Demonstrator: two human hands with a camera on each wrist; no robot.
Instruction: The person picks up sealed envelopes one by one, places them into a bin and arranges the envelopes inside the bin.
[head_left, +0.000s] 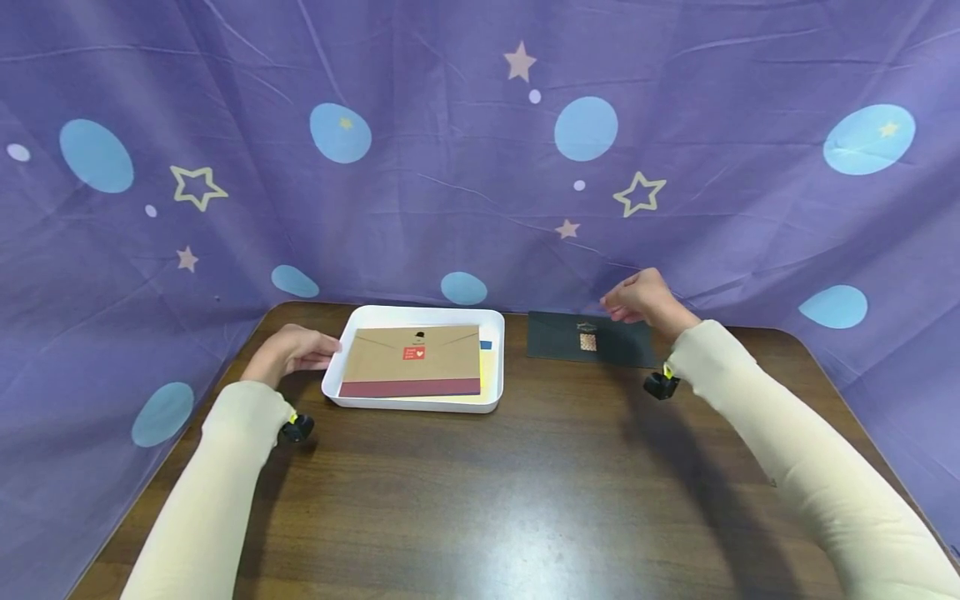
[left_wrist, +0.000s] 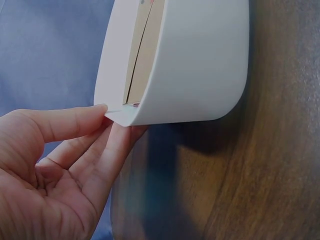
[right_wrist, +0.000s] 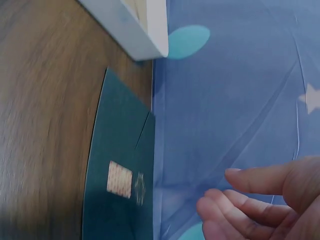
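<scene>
A white tray [head_left: 415, 407] sits at the back of the table, left of centre. My left hand [head_left: 298, 347] pinches its left rim between thumb and fingers, as the left wrist view shows close up. In the tray lies a tan envelope [head_left: 382, 358] with a maroon lower band and a red heart sticker; a yellow envelope [head_left: 488, 367] peeks out beneath it. Over the right end of a dark green envelope [head_left: 555, 337], my right hand [head_left: 640, 297] hovers with loosely bent fingers and nothing between them. That envelope lies flat and bears a small patterned sticker [right_wrist: 119, 179].
The brown wooden table [head_left: 450, 483] has rounded back corners. Right behind it hangs a purple curtain [head_left: 465, 200] with stars and blue spots. The dark green envelope lies to the right of the tray, along the back edge.
</scene>
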